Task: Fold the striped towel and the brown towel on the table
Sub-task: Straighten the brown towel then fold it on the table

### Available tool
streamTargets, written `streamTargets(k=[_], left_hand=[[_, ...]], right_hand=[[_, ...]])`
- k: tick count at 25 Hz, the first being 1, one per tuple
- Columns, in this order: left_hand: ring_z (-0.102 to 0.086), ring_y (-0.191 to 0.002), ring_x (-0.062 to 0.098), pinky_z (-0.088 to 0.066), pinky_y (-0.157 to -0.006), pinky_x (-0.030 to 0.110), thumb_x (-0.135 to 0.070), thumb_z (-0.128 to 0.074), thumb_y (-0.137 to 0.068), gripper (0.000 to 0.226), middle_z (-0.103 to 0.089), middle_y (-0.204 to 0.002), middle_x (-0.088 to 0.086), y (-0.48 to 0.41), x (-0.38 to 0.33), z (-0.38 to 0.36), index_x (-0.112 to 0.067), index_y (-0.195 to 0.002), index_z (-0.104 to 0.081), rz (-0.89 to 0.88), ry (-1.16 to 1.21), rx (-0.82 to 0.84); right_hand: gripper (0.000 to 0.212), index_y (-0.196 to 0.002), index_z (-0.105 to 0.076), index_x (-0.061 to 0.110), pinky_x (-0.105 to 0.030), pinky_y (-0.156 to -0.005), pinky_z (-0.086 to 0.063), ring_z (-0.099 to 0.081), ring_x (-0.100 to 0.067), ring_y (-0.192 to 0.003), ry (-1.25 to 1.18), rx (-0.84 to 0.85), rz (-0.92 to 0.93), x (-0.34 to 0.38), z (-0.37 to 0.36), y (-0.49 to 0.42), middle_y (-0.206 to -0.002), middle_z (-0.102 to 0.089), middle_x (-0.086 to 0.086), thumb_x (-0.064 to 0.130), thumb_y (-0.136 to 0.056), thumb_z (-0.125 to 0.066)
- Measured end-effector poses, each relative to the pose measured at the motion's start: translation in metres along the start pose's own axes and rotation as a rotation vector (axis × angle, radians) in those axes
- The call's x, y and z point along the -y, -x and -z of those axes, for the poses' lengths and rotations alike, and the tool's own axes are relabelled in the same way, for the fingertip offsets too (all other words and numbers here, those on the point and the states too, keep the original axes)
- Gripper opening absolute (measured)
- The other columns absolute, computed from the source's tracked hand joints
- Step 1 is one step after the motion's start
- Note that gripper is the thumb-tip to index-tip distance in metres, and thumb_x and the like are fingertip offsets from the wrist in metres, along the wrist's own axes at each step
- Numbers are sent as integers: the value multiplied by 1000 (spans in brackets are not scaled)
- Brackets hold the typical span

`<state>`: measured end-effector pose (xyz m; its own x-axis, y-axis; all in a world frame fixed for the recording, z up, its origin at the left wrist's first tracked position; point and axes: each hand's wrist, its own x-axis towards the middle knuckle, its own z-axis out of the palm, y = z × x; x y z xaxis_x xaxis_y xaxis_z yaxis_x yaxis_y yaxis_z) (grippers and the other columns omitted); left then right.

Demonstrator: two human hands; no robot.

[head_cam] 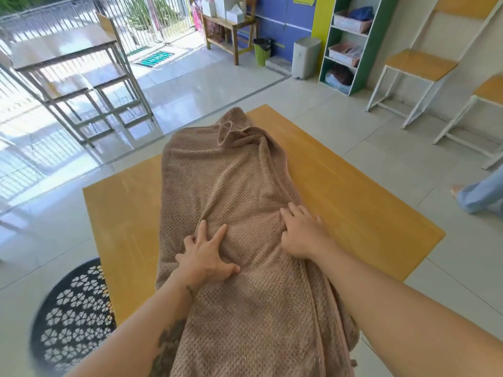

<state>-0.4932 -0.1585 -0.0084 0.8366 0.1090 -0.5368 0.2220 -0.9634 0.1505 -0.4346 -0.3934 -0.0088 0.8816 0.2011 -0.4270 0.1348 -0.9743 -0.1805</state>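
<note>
The brown towel [223, 175] lies lengthwise down the middle of the yellow wooden table [353, 202], wrinkled, with a bunched fold at its far end and its near end hanging toward me. My left hand [206, 254] presses flat on the towel with spread fingers. My right hand [302, 232] rests on the towel's right side, fingers spread over the cloth near its edge. No striped towel shows in this view.
A black perforated basket [73, 317] stands on the floor left of the table. A person's leg [479, 191] is at the right edge. Stools [416, 69] line the right wall; a metal desk [68, 58] stands far left, shelves [348, 44] at the back.
</note>
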Motion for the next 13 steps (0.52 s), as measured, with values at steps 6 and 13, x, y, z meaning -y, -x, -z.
streamTargets(k=[6, 13], left_hand=[[-32, -135, 26, -36, -109, 48, -52, -48, -91, 58, -27, -155, -6, 11, 56, -2, -37, -146, -38, -299, 23, -316], [-31, -134, 25, -31, -111, 43, -42, -46, -91, 44, -40, -140, -4, 28, 132, -7, -34, -135, -47, -677, -122, -191]], right_hand=[[73, -151, -30, 21, -53, -118, -22, -22, -26, -147, -125, -116, -104, 47, -5, 42, -161, -22, 1, 19, -80, -47], [60, -152, -28, 25, -54, -118, -21, -15, -27, -148, -294, -87, -319, 154, -63, 112, -158, -22, 0, 26, -93, -43]])
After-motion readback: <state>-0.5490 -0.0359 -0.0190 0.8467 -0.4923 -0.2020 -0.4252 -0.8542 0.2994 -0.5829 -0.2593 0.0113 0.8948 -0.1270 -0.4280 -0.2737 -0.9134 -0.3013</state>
